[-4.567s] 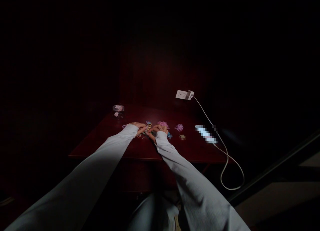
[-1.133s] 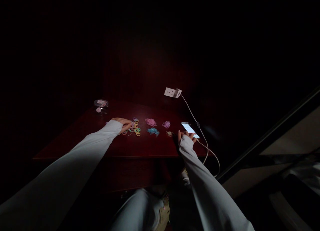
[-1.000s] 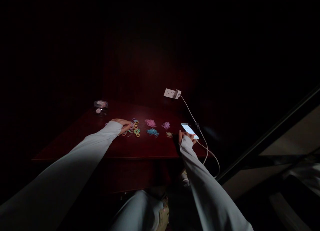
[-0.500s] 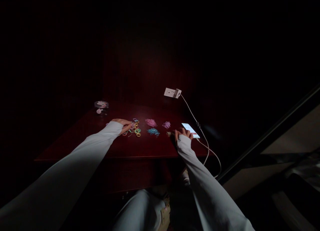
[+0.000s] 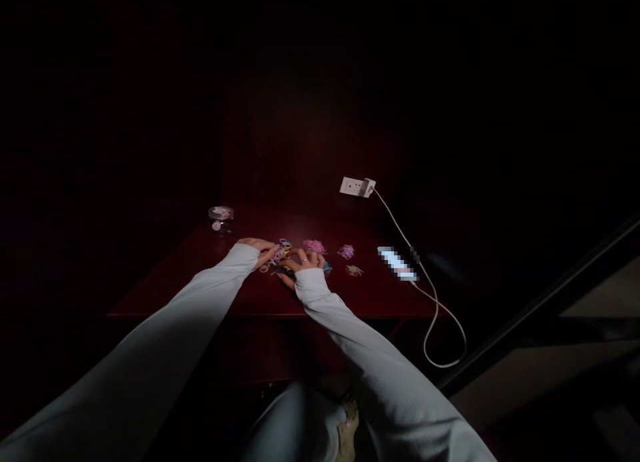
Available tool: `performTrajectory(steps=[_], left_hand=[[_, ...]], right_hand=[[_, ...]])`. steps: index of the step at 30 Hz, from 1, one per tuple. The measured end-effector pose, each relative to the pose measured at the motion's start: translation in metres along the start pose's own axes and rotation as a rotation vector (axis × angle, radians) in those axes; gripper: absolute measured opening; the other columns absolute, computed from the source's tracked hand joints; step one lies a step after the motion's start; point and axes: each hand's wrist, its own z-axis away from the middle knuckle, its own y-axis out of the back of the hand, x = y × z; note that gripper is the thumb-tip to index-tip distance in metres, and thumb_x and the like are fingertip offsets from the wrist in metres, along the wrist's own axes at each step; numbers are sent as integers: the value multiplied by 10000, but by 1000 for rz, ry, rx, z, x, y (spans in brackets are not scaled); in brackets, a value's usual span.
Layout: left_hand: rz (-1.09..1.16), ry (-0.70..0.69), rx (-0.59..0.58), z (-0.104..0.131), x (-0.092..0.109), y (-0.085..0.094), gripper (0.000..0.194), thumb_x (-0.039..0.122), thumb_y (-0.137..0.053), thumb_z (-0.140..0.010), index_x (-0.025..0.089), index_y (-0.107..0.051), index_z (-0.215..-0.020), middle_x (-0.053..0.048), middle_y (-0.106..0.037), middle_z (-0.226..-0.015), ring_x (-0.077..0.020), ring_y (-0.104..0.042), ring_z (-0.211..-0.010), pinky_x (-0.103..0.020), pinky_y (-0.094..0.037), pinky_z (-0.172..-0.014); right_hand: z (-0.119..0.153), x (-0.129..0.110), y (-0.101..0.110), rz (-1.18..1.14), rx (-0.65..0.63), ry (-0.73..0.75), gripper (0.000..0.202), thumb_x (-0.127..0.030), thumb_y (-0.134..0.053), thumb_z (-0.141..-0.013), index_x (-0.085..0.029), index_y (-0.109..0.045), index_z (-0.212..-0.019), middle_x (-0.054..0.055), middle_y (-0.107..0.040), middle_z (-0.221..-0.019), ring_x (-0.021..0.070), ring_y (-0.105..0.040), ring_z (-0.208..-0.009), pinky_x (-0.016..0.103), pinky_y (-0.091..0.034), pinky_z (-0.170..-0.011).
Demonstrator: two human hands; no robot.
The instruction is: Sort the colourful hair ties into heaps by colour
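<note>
On the dark red table (image 5: 230, 295) lies a pile of mixed coloured bands (image 5: 285, 246), partly covered by both hands. My left hand (image 5: 260, 250) is at the left side of this pile, its fingers closed at the bands; what they pinch is too small to make out. My right hand (image 5: 300, 265) reaches over the pile's right side, its fingers apart, and it partly hides a blue heap (image 5: 327, 269). Behind it is a pink heap (image 5: 314, 247). Farther right sit a purple heap (image 5: 345, 251) and a small pale yellow heap (image 5: 355, 271).
A clear round container (image 5: 221, 214) stands at the back left. At the right lies a lit phone (image 5: 397, 264) on a white cable (image 5: 434, 302), which runs from a wall socket (image 5: 353, 187) and loops over the table's right edge.
My right hand has moved left from beside the phone and pale yellow heap to the mixed pile. My left hand stays at that pile. The whole view has shifted slightly.
</note>
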Motion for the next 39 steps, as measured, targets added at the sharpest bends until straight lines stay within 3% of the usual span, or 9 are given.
performTrajectory(steps=[8,16,20,27,30,35,39], left_hand=[[3,-2,-5,-2,-3,-7,439,485,-407,-953,260,-783,-970,-35,-789,-953,-184,-699,-882,-242,-444,-707],[4,-11,-2,2,-4,-2,459,483,-382,-973,258,-781,-949,-26,-780,-888,-158,-678,-789,-223,-397,-631],[18,16,25,1,-6,-6,429,467,-409,-957,246,-773,-915,-33,-784,-919,-168,-680,-831,-225,-402,-657],[25,11,69,-2,-9,-14,406,480,-435,-924,263,-769,-842,-14,-777,-855,-167,-679,-828,-230,-399,-649],[22,26,47,-2,-9,-11,392,469,-444,-925,264,-761,-818,-10,-775,-855,-164,-675,-820,-232,-392,-651],[43,53,-5,-3,-9,-9,368,474,-468,-921,278,-774,-866,-9,-782,-898,-182,-687,-876,-244,-418,-691],[20,60,21,-3,-8,-9,379,471,-454,-926,275,-777,-899,-17,-785,-936,-195,-696,-911,-254,-427,-699]], right_hand=[[-16,2,-5,-95,-20,14,241,-526,-619,-918,-351,-757,-1008,19,-550,-1353,257,-379,-1192,390,-256,-968],[-15,3,-6,-59,28,-41,242,-503,-615,-927,-324,-751,-1014,31,-602,-1284,266,-382,-1178,400,-229,-960],[-2,28,3,-36,83,-188,229,-482,-589,-947,-324,-754,-970,22,-611,-1265,265,-381,-1173,397,-209,-949],[46,117,35,35,162,-530,275,-480,-575,-943,-277,-759,-912,48,-612,-1232,271,-385,-1133,406,-213,-942],[61,141,42,87,153,-623,282,-464,-577,-936,-256,-764,-907,69,-609,-1223,282,-387,-1117,407,-227,-925],[68,150,41,64,119,-592,335,-475,-522,-959,-252,-761,-889,64,-608,-1183,269,-390,-1094,392,-225,-906],[65,138,45,118,104,-525,311,-440,-502,-976,-254,-749,-945,65,-609,-1206,267,-391,-1094,393,-215,-920]])
